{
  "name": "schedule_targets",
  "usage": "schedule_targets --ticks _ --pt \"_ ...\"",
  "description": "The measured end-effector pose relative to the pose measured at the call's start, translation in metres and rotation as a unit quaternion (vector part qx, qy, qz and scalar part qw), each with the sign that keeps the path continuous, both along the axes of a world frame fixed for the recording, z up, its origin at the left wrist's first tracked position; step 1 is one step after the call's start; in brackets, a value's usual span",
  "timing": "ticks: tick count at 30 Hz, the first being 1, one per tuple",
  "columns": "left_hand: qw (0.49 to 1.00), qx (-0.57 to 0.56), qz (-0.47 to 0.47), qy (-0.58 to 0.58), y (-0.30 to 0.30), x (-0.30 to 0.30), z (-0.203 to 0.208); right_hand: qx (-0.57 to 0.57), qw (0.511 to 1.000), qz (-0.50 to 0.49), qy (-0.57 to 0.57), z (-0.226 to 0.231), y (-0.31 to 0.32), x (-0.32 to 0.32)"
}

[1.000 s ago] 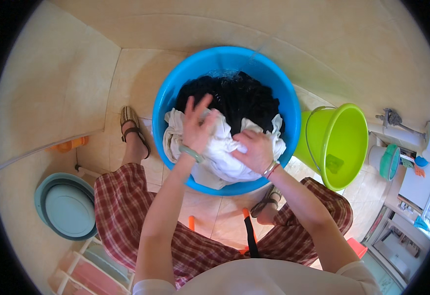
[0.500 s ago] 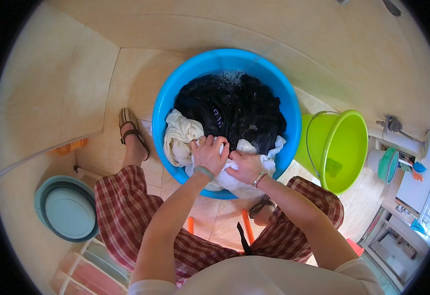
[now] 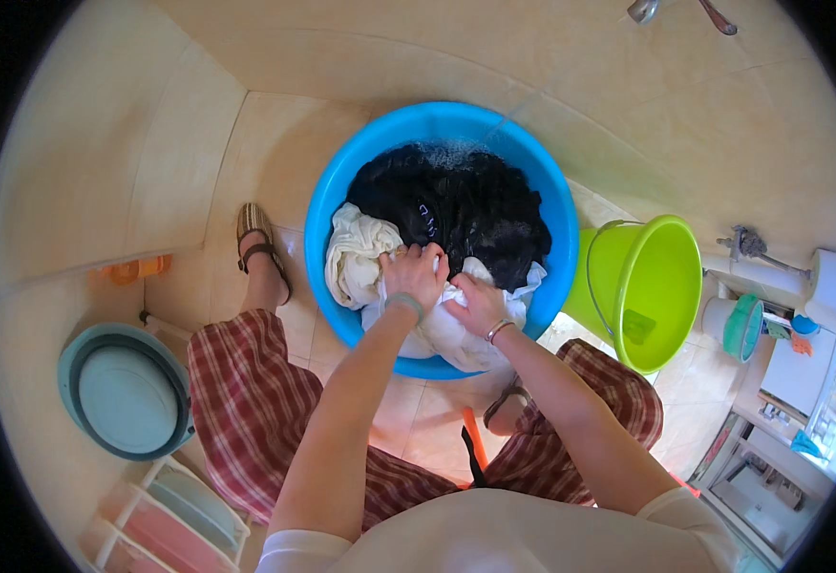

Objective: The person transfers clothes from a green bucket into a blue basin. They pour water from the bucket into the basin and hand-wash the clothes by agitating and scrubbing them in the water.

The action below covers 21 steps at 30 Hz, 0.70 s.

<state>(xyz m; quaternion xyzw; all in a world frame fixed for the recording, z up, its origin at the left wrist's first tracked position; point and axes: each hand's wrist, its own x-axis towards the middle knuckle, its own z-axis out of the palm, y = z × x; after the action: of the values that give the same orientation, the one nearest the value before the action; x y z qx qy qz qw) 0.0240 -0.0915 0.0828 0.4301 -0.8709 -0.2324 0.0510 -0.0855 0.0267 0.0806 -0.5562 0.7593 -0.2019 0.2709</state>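
Observation:
A large blue tub (image 3: 320, 210) stands on the tiled floor between my legs, with wet laundry inside. My left hand (image 3: 416, 277) and my right hand (image 3: 478, 306) meet at its near side, fingers curled into a bunched white cloth (image 3: 461, 346). The fingertips are partly buried in the folds. Beside my left hand lies a crumpled cream cloth (image 3: 356, 256) against the tub's left wall. Soaked black clothing (image 3: 480, 205) fills the far part, where water splashes and bubbles.
To the right, a lime-green bucket (image 3: 666, 296) leans on its side, mouth toward the right. Grey-blue basins (image 3: 129, 396) rest at the left wall above a white rack (image 3: 236, 520). A small bin (image 3: 719, 318) stands far right. Orange stool legs (image 3: 476, 439) show below the tub.
Both hands still grip the white cloth, with only a slight shift in the fingers. The whole view has tilted a little, bringing more of the metal fittings at the top into sight.

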Motion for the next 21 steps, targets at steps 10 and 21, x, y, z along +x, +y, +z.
schedule_targets --ticks 10,21 --pt "0.994 -0.069 -0.089 -0.008 -0.022 -0.002 0.053 0.131 0.987 0.095 0.023 0.069 -0.023 -0.021" --pt "0.978 -0.007 -0.161 -0.130 -0.108 -0.049 -0.029 0.093 0.950 0.072 0.290 -0.036 -0.107 -0.090"
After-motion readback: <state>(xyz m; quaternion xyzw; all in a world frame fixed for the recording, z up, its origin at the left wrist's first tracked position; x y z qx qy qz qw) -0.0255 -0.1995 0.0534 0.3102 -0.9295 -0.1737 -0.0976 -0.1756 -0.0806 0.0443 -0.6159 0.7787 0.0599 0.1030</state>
